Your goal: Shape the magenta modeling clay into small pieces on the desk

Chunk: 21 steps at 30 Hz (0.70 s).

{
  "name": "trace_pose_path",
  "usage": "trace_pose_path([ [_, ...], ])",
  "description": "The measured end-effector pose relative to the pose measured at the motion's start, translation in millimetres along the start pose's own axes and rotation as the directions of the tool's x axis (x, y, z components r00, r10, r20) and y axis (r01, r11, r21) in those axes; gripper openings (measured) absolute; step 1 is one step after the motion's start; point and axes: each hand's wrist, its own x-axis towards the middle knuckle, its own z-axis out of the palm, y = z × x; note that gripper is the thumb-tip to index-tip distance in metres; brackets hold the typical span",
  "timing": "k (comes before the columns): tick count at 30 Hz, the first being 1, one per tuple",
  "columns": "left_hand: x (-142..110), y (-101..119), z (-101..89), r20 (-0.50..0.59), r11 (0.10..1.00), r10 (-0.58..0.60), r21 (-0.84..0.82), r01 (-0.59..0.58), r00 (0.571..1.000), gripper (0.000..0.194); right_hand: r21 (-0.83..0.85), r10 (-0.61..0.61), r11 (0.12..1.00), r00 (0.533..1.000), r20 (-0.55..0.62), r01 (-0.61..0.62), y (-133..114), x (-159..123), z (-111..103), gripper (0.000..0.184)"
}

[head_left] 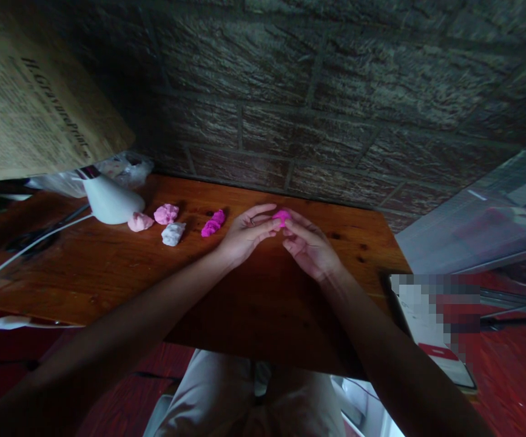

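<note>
Between my two hands, above the wooden table, is a small piece of bright pink modelling clay (282, 218). My left hand (250, 233) pinches it from the left with thumb and fingers, and a ring shows on one finger. From the right, my right hand (309, 243) grips the same piece between thumb and fingertips. A longer, lumpy magenta clay piece (213, 224) lies on the table left of my left hand. Farther left sit a pink clay lump (166, 213), a pale pink lump (140, 221) and a white lump (173, 233), close together.
The wooden table (121, 273) meets a dark brick wall (263, 133). At the left stands a white lamp base (110, 200) under a newsprint-patterned shade (39, 109), with a white cable (30, 246) and a plastic bag (130, 170). A tablet-like device (426, 340) lies at the right edge.
</note>
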Motion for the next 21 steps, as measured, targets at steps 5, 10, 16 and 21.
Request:
trace_pose_path([
  [5,0.8,-1.1,-2.8,-0.012,1.000,0.011,0.011,-0.011,1.000,0.046,-0.051,-0.012,0.999,0.999,-0.049,0.010,2.1,2.0,-2.2,0.036],
  [10,-0.4,-0.1,0.2,-0.011,1.000,0.025,0.017,-0.025,1.000,0.048,-0.094,-0.053,0.995,0.994,-0.091,0.045,2.4,3.1,-2.8,0.037],
  [16,-0.9,0.3,2.2,-0.025,1.000,-0.010,-0.007,0.010,1.000,0.046,-0.095,-0.085,0.993,0.989,-0.121,0.074,1.0,2.0,0.7,0.035],
  [21,-0.3,0.9,1.4,-0.036,0.999,-0.024,-0.022,0.024,0.999,0.046,-0.054,-0.082,0.996,0.991,-0.108,0.077,-0.1,0.5,1.7,0.039],
])
